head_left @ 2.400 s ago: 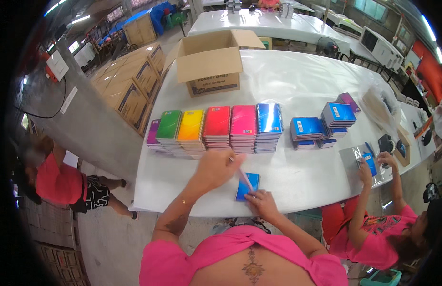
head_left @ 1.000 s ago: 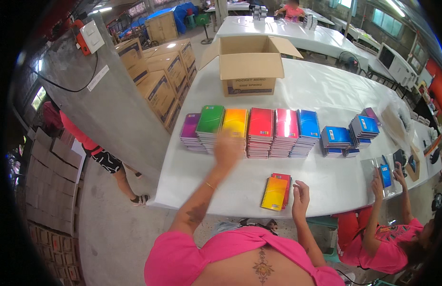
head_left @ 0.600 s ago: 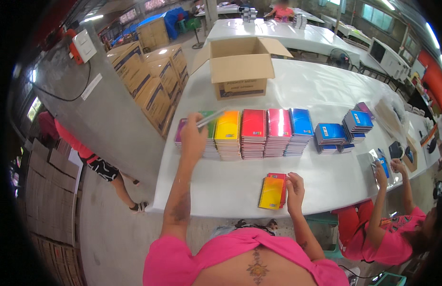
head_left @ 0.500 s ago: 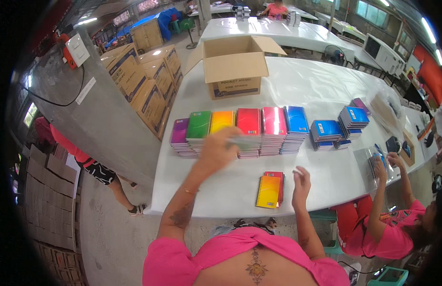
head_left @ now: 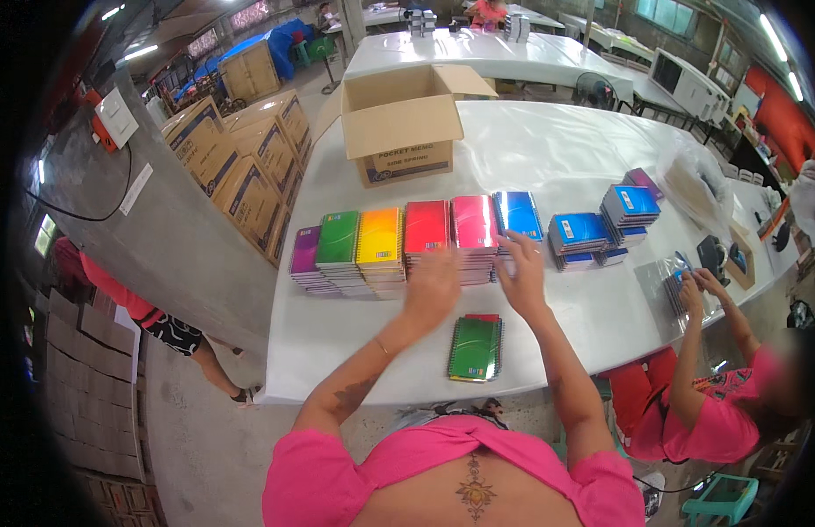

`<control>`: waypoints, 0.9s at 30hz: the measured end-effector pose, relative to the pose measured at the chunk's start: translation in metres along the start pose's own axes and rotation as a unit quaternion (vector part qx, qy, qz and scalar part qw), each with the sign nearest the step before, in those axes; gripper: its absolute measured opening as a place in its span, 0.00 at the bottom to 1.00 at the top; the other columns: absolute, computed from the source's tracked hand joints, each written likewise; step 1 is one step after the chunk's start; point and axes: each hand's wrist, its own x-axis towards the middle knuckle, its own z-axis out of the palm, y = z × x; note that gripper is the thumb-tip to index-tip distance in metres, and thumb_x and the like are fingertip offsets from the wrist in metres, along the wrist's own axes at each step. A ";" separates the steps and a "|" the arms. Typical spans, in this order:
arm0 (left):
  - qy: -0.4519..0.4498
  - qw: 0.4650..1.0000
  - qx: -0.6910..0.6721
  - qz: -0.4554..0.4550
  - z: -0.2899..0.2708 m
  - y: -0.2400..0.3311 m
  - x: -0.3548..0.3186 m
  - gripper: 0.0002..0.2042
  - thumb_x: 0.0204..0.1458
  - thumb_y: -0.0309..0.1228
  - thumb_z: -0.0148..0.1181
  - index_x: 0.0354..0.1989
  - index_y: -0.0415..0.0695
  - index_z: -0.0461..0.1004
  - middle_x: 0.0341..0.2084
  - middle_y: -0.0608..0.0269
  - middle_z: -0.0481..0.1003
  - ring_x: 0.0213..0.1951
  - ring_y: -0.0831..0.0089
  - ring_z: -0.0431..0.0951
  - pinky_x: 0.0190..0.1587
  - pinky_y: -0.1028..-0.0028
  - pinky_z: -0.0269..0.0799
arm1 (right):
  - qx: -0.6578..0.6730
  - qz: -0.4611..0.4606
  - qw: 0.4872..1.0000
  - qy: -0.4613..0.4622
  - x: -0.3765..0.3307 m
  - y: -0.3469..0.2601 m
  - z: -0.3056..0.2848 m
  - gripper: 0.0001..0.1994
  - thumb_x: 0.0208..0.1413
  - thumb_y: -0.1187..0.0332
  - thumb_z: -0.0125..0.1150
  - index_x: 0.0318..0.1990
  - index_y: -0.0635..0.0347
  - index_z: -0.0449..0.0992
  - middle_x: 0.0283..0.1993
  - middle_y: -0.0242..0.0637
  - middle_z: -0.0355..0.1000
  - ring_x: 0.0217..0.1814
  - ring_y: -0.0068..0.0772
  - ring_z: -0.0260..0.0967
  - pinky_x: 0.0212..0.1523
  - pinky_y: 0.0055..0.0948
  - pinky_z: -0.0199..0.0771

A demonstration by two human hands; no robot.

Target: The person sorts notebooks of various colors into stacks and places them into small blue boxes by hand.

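Observation:
Spiral notebooks stand in a row of stacks: purple (head_left: 305, 250), green (head_left: 338, 239), yellow (head_left: 379, 235), red (head_left: 427, 225), pink (head_left: 474, 221) and blue (head_left: 518, 215). My left hand (head_left: 432, 285) is at the front of the red and pink stacks, its fingers slightly blurred. At the front of the blue stack is my right hand (head_left: 521, 274), fingers apart, with nothing visible held. Nearer me, a green notebook (head_left: 475, 348) tops a small pile, with red and yellow edges showing beneath it.
An open cardboard box (head_left: 403, 145) stands behind the row. Blue notebook piles (head_left: 576, 232) lie to the right. Beyond them, a co-worker's hands (head_left: 699, 290) handle a clear plastic bag. Sealed cartons (head_left: 253, 198) and a concrete pillar (head_left: 183, 206) are at the left.
A green notebook now lies on the small pile, over the yellow one. My left hand has moved right to the red and pink stacks; my right hand has reached forward to the blue stack.

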 end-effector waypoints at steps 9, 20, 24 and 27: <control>-0.042 0.996 -0.014 -0.072 -0.047 -0.043 0.035 0.16 0.57 0.30 0.58 0.54 0.43 0.75 0.47 0.51 0.78 0.53 0.58 0.77 0.62 0.52 0.63 | -0.016 -0.036 0.999 -0.032 0.028 -0.005 0.029 0.17 0.49 0.77 0.63 0.49 0.57 0.77 0.49 0.39 0.75 0.54 0.43 0.71 0.55 0.41 0.68; -0.113 0.974 -0.170 0.103 -0.005 0.061 -0.142 0.19 0.54 0.34 0.61 0.54 0.42 0.73 0.54 0.49 0.73 0.58 0.53 0.73 0.60 0.56 0.69 | 0.325 0.286 0.893 -0.124 -0.165 0.027 0.013 0.24 0.49 0.86 0.44 0.54 0.63 0.72 0.63 0.46 0.66 0.70 0.43 0.59 0.70 0.38 0.54; -0.027 0.987 -0.133 0.083 -0.024 0.025 -0.100 0.20 0.57 0.35 0.59 0.57 0.41 0.71 0.54 0.50 0.73 0.57 0.53 0.73 0.60 0.55 0.67 | 0.353 0.379 0.856 -0.010 -0.192 0.043 0.027 0.19 0.59 0.81 0.45 0.58 0.66 0.68 0.58 0.43 0.68 0.63 0.35 0.65 0.66 0.33 0.60; 0.215 0.964 0.044 -0.151 -0.078 -0.085 -0.058 0.15 0.57 0.30 0.58 0.49 0.35 0.73 0.48 0.45 0.74 0.51 0.46 0.72 0.58 0.54 0.65 | 0.346 0.379 0.858 0.019 -0.202 0.047 0.030 0.14 0.66 0.73 0.49 0.57 0.66 0.69 0.55 0.41 0.70 0.58 0.32 0.68 0.63 0.31 0.64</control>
